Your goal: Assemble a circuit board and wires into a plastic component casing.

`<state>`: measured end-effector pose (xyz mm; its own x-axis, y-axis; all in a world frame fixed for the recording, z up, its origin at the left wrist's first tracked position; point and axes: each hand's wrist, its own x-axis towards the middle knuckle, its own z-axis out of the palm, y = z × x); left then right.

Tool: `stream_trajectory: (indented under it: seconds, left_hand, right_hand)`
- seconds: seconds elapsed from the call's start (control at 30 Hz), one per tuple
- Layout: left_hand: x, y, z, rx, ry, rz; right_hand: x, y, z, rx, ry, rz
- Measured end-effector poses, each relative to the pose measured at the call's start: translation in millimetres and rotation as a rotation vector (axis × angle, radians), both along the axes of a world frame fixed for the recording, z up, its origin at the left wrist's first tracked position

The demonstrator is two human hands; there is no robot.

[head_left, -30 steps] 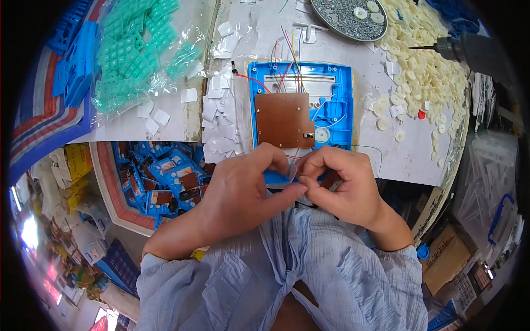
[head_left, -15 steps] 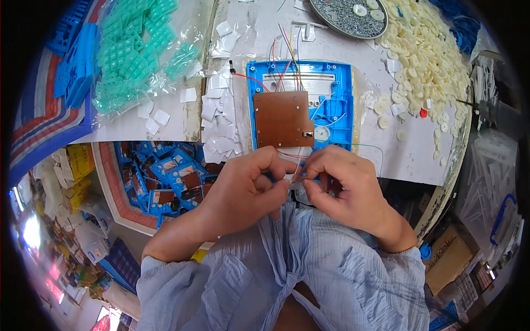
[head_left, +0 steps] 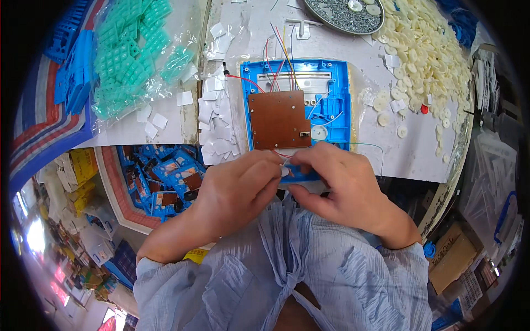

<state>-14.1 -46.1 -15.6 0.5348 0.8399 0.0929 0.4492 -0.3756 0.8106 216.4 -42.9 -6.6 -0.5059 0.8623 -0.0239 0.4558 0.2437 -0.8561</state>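
A blue plastic housing [head_left: 345, 75] lies open on the table in front of me, with a brown circuit board [head_left: 279, 119] resting in it and thin coloured wires running from it. My left hand [head_left: 237, 185] is over the housing's near edge, fingers bent together; what they pinch is hidden. My right hand [head_left: 348, 187] faces it, thumb and index finger apart, index tip by a short white strand [head_left: 286, 162] between the hands. Below that strand a small white round piece [head_left: 284, 172] shows in the housing.
Green keypad pieces [head_left: 124, 55] in clear plastic lie at the far left, beside loose white paper squares [head_left: 218, 129]. Cream plastic discs [head_left: 425, 55] are heaped at the right, near a round tray [head_left: 337, 25] of small metal parts. Lower left, a bin [head_left: 118, 190] holds blue assemblies.
My right thumb and index finger have parted from their pinch. The left hand has turned knuckles-up, its fingers nearer the board. The whole view has shifted slightly.
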Motion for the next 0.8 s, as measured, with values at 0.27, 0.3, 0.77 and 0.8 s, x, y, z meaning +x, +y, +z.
stream_trajectory:
  seconds: [0.27,0.3,0.77,0.8]
  left_hand:
    - [-17,4,-20,0.35,0.021,-0.176]
    - [-17,5,-21,0.372,0.035,-0.185]
    - [-13,26,-18,0.541,0.111,-0.323]
    - [-13,26,-17,0.541,0.112,-0.318]
  right_hand:
    - [-4,13,-4,0.063,-0.176,0.216]
    - [-4,15,-3,0.083,-0.173,0.213]
    - [-13,8,-16,0.309,-0.263,0.051]
    - [-14,8,-16,0.317,-0.244,0.042]
